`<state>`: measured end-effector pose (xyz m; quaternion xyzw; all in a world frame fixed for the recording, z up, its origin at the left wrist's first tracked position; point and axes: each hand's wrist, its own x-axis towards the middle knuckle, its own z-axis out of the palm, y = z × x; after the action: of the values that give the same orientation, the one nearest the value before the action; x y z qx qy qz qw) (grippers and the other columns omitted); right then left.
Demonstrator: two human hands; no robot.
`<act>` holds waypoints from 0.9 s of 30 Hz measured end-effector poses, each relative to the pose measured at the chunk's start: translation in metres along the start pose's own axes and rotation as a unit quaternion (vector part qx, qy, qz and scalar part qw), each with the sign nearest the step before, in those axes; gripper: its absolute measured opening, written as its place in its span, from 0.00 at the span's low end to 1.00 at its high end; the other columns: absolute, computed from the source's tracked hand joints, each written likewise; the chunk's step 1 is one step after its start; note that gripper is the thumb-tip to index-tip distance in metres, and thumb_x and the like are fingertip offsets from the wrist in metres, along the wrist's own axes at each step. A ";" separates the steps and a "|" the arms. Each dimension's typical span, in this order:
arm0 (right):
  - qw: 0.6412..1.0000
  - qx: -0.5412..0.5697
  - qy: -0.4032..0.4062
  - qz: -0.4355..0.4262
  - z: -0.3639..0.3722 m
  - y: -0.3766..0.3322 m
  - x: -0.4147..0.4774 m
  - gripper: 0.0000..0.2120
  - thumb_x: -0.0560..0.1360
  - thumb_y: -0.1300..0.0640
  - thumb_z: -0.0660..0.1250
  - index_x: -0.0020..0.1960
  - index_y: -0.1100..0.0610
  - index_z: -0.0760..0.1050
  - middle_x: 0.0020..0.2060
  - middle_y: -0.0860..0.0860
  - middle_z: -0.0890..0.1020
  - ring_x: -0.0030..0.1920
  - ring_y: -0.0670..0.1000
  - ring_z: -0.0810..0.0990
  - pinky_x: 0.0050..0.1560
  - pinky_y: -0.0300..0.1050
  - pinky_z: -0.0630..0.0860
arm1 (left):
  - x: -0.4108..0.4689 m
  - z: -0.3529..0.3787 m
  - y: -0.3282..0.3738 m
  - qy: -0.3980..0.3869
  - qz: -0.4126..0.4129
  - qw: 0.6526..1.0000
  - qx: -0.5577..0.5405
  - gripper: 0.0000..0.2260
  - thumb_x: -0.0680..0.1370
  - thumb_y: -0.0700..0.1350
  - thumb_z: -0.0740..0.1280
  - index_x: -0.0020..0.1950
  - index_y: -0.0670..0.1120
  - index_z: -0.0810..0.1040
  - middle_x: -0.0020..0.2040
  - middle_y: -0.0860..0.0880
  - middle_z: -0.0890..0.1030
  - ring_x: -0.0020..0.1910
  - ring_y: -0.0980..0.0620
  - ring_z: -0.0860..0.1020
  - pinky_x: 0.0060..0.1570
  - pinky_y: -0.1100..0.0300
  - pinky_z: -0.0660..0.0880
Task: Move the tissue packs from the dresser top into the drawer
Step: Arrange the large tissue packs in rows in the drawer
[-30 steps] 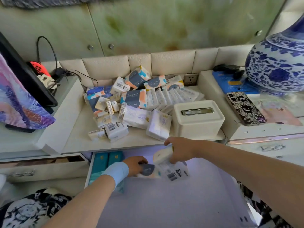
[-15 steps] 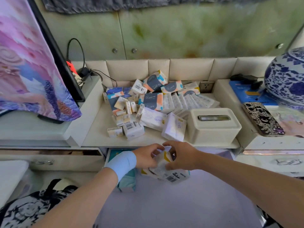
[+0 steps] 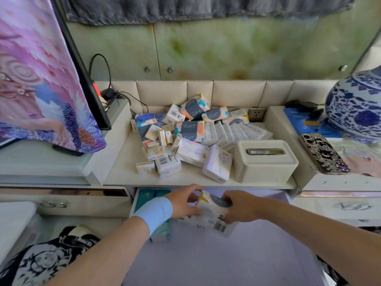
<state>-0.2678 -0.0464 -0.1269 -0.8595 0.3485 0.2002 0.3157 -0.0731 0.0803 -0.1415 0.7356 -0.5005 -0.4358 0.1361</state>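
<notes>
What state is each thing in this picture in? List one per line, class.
middle drawer, open
left drawer, slightly open
tissue pack, gripped by left hand and right hand over the drawer
pile of tissue packs, heaped on the dresser top
tissue box, lid on
phone, lying face down

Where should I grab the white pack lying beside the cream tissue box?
Probably take the white pack by its near end, coming from the front: thumb on the upturned broad face, fingers under the edge. That end is free at the dresser top's front; the tissue box crowds its right side, another pack its left.
</notes>
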 end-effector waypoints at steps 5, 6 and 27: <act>0.985 -0.031 -0.063 0.157 0.003 0.026 -0.007 0.20 0.70 0.52 0.68 0.58 0.58 0.68 0.49 0.54 0.81 0.35 0.52 0.81 0.35 0.41 0.79 | 0.024 0.027 -0.004 -0.046 -0.043 0.954 0.293 0.34 0.75 0.45 0.69 0.77 0.59 0.58 0.74 0.51 0.67 0.69 0.45 0.70 0.65 0.54 0.70; 0.982 -0.013 -0.055 0.179 0.006 0.032 -0.007 0.22 0.71 0.52 0.68 0.60 0.59 0.66 0.49 0.56 0.81 0.35 0.53 0.82 0.36 0.43 0.80 | 0.029 0.032 -0.006 -0.059 -0.054 0.938 0.336 0.36 0.74 0.44 0.70 0.77 0.59 0.56 0.74 0.50 0.67 0.68 0.44 0.71 0.64 0.52 0.71; 0.860 0.451 0.070 0.230 0.052 0.012 0.047 0.46 0.77 0.55 0.66 0.78 0.48 0.33 0.66 0.60 0.71 0.62 0.59 0.74 0.58 0.56 0.79 | 0.068 0.053 -0.009 0.128 -0.383 0.810 -0.425 0.21 0.82 0.49 0.64 0.61 0.30 0.73 0.45 0.33 0.82 0.29 0.39 0.81 0.23 0.55 0.76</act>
<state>-0.2515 -0.0395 -0.1959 -0.5307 0.6093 0.0275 0.5885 -0.1002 0.0390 -0.2124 0.7854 0.0789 -0.5237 0.3203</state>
